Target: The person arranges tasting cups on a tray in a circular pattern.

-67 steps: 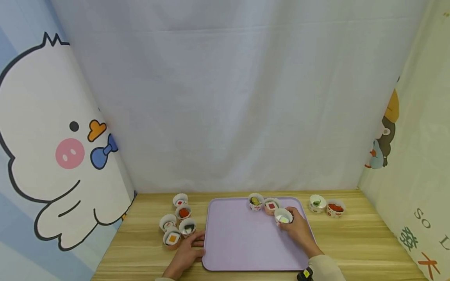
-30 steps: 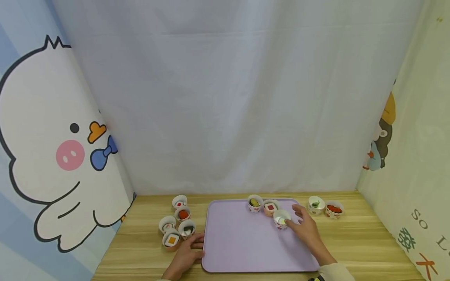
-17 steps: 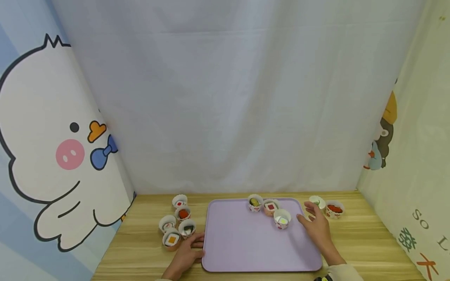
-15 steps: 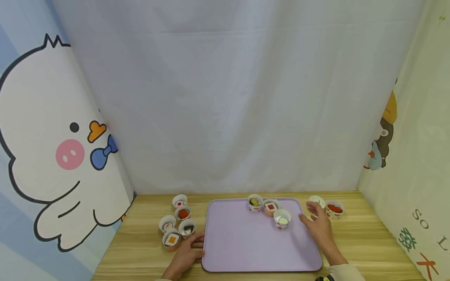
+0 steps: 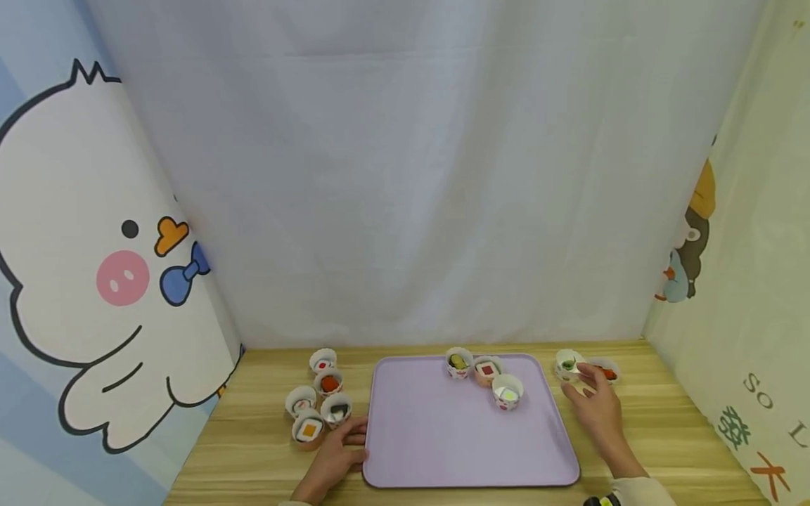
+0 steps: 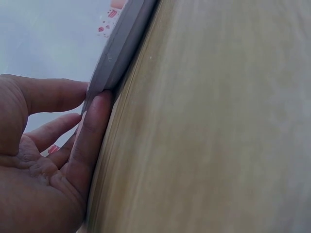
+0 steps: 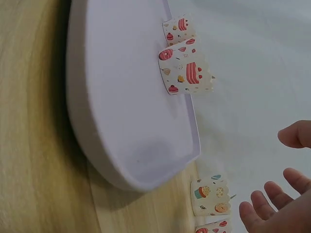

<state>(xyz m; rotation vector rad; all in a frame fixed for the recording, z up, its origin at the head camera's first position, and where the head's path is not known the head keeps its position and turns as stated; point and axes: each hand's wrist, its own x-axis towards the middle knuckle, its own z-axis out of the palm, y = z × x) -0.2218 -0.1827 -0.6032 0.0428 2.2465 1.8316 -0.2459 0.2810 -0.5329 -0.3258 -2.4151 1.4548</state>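
My left hand (image 5: 332,457) rests at the left edge of a lilac tray (image 5: 436,429). In the left wrist view its fingers and thumb touch the tray's rim (image 6: 114,60). My right hand (image 5: 600,411) hovers right of the tray with fingers spread, holding nothing. It is nearest to a paper baking cup with a green piece (image 5: 569,364) and partly covers one with red contents (image 5: 609,370). On the tray's far right part stand three paper cups: one with green-yellow pieces (image 5: 458,362), one with a red-and-white piece (image 5: 488,370), and one with a pale yellow piece (image 5: 508,392).
Left of the tray, several paper cups stand clustered on the wooden table (image 5: 253,457), including one with an orange-topped white piece (image 5: 309,429) and one with red contents (image 5: 330,383). A pale curtain (image 5: 418,197) hangs behind the table, and printed cloths flank both sides.
My right hand has let go of the pale-yellow cup on the tray and moved right, off the tray, towards the two cups there. My left hand has stayed put.
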